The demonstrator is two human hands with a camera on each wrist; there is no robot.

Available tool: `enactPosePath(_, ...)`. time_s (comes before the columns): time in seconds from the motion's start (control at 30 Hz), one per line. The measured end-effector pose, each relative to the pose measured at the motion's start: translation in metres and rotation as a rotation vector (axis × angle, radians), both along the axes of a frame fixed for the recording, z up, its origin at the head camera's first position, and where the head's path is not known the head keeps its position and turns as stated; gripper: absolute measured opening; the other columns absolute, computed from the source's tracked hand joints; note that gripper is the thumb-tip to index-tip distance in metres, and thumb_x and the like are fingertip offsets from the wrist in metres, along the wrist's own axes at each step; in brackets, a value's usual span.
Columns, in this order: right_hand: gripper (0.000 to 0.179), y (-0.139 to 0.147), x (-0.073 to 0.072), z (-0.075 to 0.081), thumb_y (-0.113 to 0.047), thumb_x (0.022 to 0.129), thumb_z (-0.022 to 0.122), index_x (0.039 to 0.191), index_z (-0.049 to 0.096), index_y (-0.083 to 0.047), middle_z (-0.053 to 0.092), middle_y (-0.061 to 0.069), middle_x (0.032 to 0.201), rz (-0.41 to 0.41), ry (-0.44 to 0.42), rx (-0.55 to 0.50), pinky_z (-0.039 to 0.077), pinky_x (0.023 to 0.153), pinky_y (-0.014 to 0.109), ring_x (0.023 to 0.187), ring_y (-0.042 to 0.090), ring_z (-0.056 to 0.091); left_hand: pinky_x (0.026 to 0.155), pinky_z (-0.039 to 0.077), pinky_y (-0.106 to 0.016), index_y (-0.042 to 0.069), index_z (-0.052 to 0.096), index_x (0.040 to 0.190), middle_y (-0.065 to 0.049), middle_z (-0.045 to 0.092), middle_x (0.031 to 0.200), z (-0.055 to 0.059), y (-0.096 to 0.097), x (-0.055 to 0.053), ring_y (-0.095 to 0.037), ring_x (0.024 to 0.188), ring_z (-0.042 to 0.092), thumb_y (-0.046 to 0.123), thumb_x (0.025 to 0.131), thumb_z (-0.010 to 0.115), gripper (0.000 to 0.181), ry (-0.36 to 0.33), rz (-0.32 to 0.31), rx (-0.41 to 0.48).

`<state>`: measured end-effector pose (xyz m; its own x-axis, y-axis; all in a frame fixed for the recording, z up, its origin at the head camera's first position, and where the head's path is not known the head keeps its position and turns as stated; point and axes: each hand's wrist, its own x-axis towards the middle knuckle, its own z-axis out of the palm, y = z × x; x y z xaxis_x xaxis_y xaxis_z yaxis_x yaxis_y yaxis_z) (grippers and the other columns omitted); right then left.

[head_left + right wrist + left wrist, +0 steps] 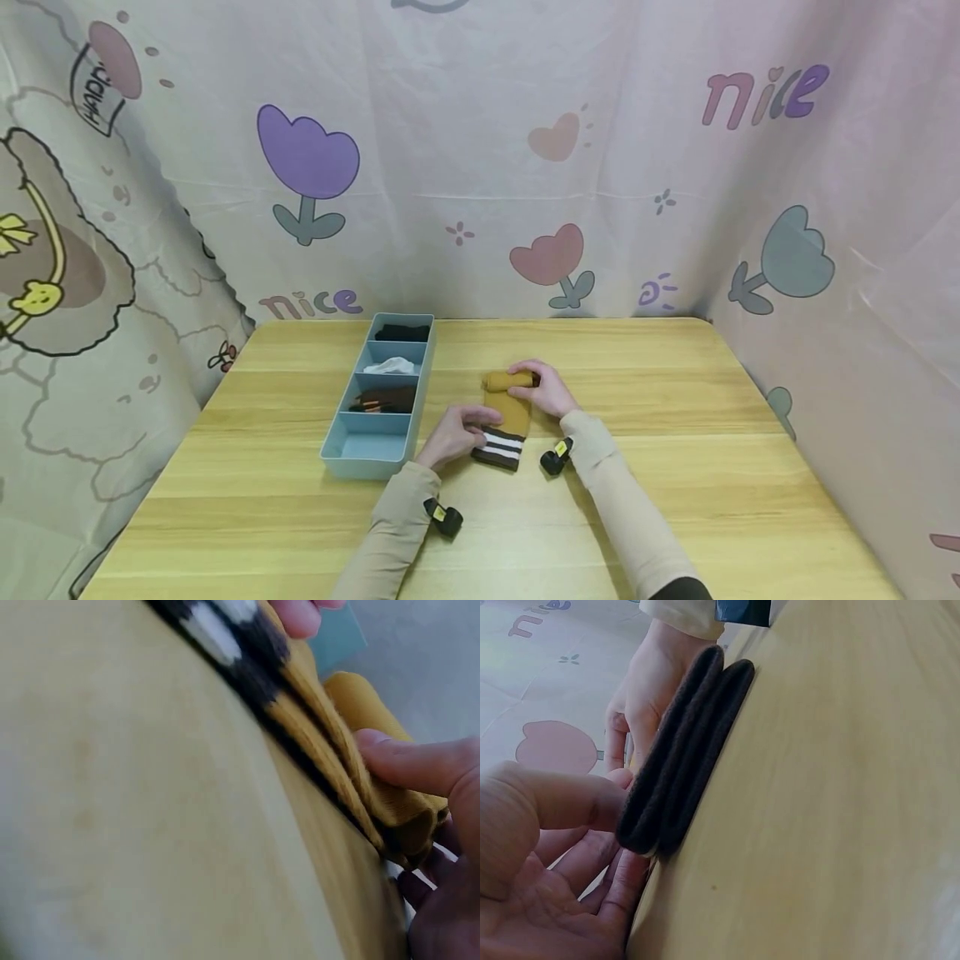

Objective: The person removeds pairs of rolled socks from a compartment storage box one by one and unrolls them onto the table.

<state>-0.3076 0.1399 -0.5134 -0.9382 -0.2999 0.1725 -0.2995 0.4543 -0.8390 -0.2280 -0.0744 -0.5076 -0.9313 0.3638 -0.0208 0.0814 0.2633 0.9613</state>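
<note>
Mustard and knitted, a sock [512, 412] with dark and white stripes lies on the table [675, 483], its far end rolled, right of a blue divided box [366, 470]. The right hand [553, 392] pinches the roll in its grip; the left hand [452, 435] touches the left edge near the stripes, whether pinching I cannot tell.

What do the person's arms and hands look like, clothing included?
The left hand and right hand are bare, with beige long sleeves. Each wrist carries a small black device with a yellow marking. Black material shows farther up the right arm.
</note>
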Motion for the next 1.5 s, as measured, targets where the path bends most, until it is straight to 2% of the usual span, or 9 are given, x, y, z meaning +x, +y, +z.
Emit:
enactPosePath(0.27,0.03,-0.002,-0.01,0.003,-0.015,0.087,0.077,0.115,0.073,-0.002,0.069,0.019,0.122,-0.02,0.056,0.069,0.043,0.11,0.051,0.12,0.036,0.061,0.076,0.05,-0.022,-0.007,0.069,0.115,-0.026,0.073,0.116,-0.001,0.0,-0.001,-0.034,0.108,0.068,-0.017,0.07,0.055,0.049,0.005,-0.019,0.025)
enactPosePath(0.53,0.031,-0.002,-0.019,0.008,-0.017,0.09,0.075,0.115,0.073,0.0,0.069,0.021,0.121,-0.027,0.037,0.096,0.046,0.107,0.049,0.117,0.035,0.061,0.073,0.05,-0.02,-0.009,0.068,0.116,-0.028,0.072,0.115,-0.001,-0.001,0.001,-0.036,0.107,0.068,-0.018,0.07,0.054,0.049,0.011,-0.035,0.054)
enactPosePath(0.73,0.034,-0.003,-0.026,0.008,-0.008,0.089,0.074,0.121,0.066,0.003,0.065,0.024,0.125,-0.002,0.043,0.052,0.047,0.104,0.049,0.117,0.037,0.06,0.071,0.048,-0.02,-0.009,0.068,0.117,-0.028,0.072,0.115,-0.001,-0.001,0.002,-0.032,0.105,0.069,-0.018,0.07,0.053,0.05,0.002,-0.031,0.053)
enactPosePath(0.93,0.034,-0.003,-0.032,0.005,0.0,0.086,0.073,0.117,0.059,0.003,0.064,0.024,0.119,0.03,0.111,0.042,0.045,0.104,0.049,0.114,0.038,0.06,0.066,0.045,-0.02,-0.01,0.065,0.12,-0.03,0.071,0.116,0.0,-0.002,0.002,-0.033,0.105,0.067,-0.019,0.071,0.052,0.052,-0.019,-0.039,0.064)
enactPosePath(1.17,0.029,-0.003,-0.038,0.005,-0.004,0.088,0.073,0.115,0.065,0.002,0.065,0.024,0.118,-0.003,0.118,0.083,0.048,0.099,0.047,0.11,0.037,0.061,0.059,0.042,-0.017,-0.011,0.063,0.123,-0.032,0.07,0.116,0.0,-0.002,0.0,-0.028,0.1,0.066,-0.019,0.072,0.052,0.054,-0.042,-0.053,0.086)
enactPosePath(1.4,0.029,-0.006,-0.041,0.01,-0.011,0.091,0.072,0.117,0.069,0.002,0.067,0.024,0.119,-0.028,0.136,0.165,0.048,0.099,0.052,0.11,0.037,0.061,0.063,0.045,-0.016,-0.013,0.061,0.124,-0.034,0.069,0.114,-0.001,-0.003,0.0,-0.026,0.097,0.066,-0.019,0.071,0.052,0.054,-0.023,-0.071,0.106)
enactPosePath(1.5,0.029,-0.007,-0.047,0.007,-0.011,0.091,0.072,0.117,0.067,0.002,0.067,0.022,0.117,-0.024,0.135,0.14,0.048,0.098,0.049,0.109,0.036,0.061,0.067,0.048,-0.017,-0.013,0.061,0.124,-0.034,0.069,0.114,-0.001,-0.004,0.0,-0.025,0.097,0.066,-0.019,0.071,0.052,0.054,-0.024,-0.071,0.109)
